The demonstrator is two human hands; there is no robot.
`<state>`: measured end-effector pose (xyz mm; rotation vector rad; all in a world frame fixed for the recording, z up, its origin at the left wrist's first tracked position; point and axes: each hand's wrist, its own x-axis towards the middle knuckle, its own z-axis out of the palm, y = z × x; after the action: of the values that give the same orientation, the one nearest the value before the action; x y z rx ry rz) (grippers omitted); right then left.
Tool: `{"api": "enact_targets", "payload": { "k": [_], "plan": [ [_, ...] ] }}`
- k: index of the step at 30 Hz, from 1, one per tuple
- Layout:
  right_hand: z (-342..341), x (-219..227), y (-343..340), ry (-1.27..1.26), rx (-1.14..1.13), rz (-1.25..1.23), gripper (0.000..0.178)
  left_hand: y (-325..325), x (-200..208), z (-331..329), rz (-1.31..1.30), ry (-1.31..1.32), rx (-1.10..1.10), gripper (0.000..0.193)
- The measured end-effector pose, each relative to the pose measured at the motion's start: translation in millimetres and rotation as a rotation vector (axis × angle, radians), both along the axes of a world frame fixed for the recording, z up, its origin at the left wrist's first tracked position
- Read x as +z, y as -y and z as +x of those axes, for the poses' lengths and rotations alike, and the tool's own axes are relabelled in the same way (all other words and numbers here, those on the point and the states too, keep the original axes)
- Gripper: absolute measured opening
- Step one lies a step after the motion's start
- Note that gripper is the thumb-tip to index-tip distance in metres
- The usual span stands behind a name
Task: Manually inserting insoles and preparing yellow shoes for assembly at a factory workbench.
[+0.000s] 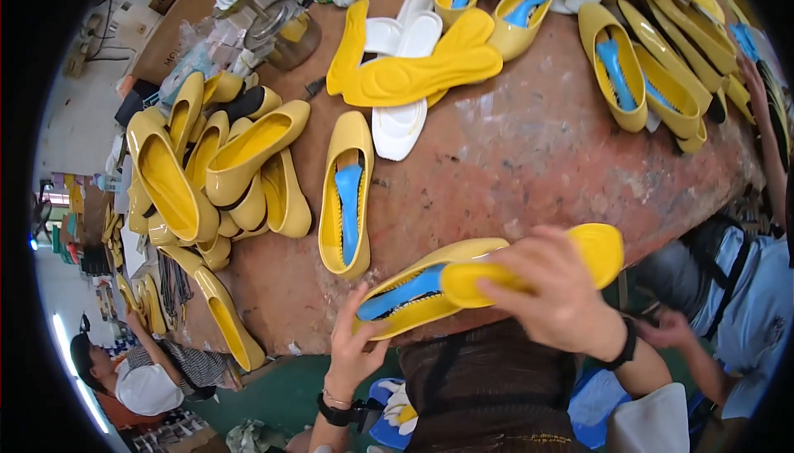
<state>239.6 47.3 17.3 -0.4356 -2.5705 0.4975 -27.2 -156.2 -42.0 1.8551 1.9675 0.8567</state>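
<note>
A glossy yellow shoe (412,321) lies on its side at the table's near edge, a blue strip (405,291) along its inside. My left hand (354,347) grips it by the heel end, fingers and thumb around the rim. Over the toe half, my right hand (556,292) holds a bright yellow insole (602,256), which hides part of the shoe's opening. The right hand is slightly blurred. Just beyond, another yellow shoe (332,220) stands upright with a blue strip (349,205) inside.
Yellow shoes (169,188) with yellow insides are heaped at the left. Yellow insoles (413,72) and white insoles (399,126) lie toward the back. More shoes (612,72) fill the far right of the reddish table (513,172). Other people (149,378) sit left and right.
</note>
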Motion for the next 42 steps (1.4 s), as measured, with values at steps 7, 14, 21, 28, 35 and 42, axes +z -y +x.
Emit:
{"api": "enact_targets", "payload": {
  "k": [7,14,21,28,35,42],
  "plan": [
    [-84,-73,47,-0.053,0.178,-0.352,0.026,5,-44,13,0.155,0.288,0.123,0.129],
    [-114,-76,63,-0.088,0.185,-0.428,0.032,4,-47,13,0.218,0.353,0.141,0.142],
    [-121,-73,61,0.055,0.246,-0.468,0.031,5,-51,11,0.229,0.366,0.125,0.148],
    [-123,-82,67,0.118,0.317,-0.321,0.038,3,-50,5,0.258,0.4,0.062,0.14],
    [-134,-93,61,0.148,0.566,-0.435,0.041,-2,-38,-6,0.192,0.455,0.055,0.066],
    [-130,-75,78,0.294,0.281,-0.18,0.032,-2,-40,1,0.159,0.452,0.179,0.025]
  ]
}}
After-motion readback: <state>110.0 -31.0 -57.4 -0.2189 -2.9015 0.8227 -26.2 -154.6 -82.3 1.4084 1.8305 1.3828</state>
